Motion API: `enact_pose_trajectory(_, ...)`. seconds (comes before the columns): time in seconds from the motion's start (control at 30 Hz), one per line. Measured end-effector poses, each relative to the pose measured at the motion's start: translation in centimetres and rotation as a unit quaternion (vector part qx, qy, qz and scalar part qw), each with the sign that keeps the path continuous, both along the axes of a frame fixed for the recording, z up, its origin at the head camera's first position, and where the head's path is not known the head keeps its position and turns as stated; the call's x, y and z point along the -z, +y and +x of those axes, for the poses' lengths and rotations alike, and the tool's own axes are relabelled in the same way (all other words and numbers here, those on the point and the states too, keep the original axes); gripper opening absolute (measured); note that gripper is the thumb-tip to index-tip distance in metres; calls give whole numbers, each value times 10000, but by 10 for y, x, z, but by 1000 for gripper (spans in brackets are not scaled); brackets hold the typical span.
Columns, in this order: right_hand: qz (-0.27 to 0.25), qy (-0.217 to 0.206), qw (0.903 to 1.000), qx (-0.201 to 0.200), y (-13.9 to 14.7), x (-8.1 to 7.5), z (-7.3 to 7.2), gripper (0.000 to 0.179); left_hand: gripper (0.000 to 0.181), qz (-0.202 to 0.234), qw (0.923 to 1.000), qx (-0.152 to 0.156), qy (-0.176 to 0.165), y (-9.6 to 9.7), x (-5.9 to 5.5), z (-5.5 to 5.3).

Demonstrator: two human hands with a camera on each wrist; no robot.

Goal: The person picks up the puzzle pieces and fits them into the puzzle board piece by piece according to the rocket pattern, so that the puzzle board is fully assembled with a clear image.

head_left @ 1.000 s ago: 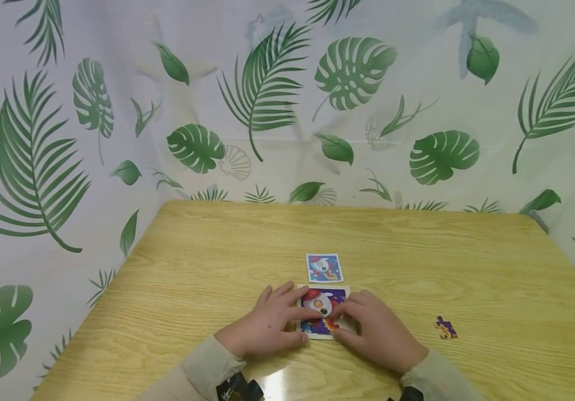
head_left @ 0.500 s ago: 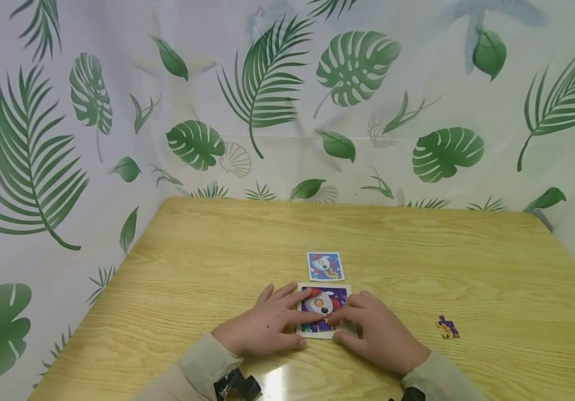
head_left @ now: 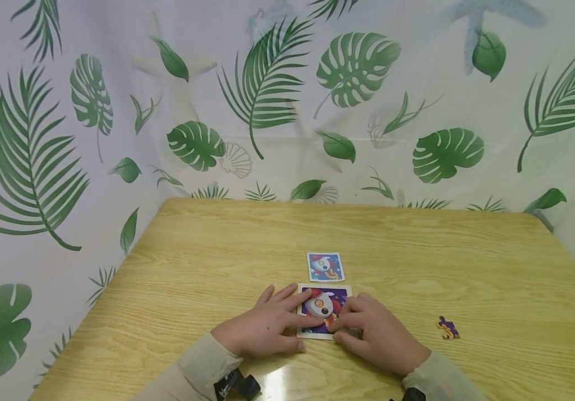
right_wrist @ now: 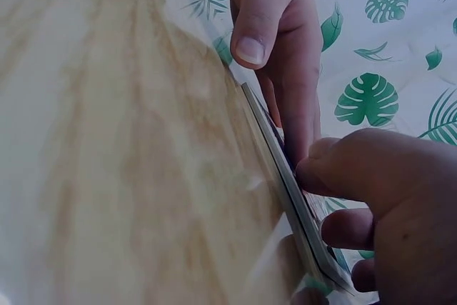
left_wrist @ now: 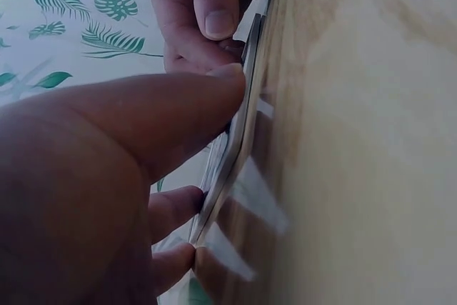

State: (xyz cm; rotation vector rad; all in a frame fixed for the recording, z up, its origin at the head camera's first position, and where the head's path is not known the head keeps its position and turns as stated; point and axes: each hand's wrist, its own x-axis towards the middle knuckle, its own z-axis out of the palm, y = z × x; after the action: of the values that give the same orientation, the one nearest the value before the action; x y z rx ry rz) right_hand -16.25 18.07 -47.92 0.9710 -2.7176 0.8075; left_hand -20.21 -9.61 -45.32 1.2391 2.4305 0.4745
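Observation:
A small jigsaw puzzle (head_left: 321, 305) with a white rocket on purple lies in a pale-framed board (head_left: 312, 336) before me. Across its left side rests my left hand (head_left: 269, 327), fingers stretched, with the index fingertip on the lower middle of the picture. My right hand (head_left: 379, 334) bends over the lower right corner; its curled index finger touches the flame part, and the thumb sits by the near edge. Whether a piece is pinched there is hidden. From the side, the board's edge (left_wrist: 230, 151) shows in the left wrist view, my left thumb (left_wrist: 178, 105) against it.
Just behind the board lies a square picture card (head_left: 325, 267) with the same rocket. One loose purple and yellow puzzle piece (head_left: 448, 327) lies to the right on the wooden table (head_left: 207, 250). A leaf-print curtain (head_left: 287, 111) hangs behind and at the sides.
My right index fingertip has shifted slightly toward me over the flame area, and the flame part beneath it looks slightly moved. My left hand stays nearly still; the head view tilts a little.

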Motion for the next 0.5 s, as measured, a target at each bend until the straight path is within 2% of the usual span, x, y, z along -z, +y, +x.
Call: enact_pose_trajectory(0.5,34,-308,9990,308,-1,-2,0,11,56,143,9996,-236,88,5,3,2)
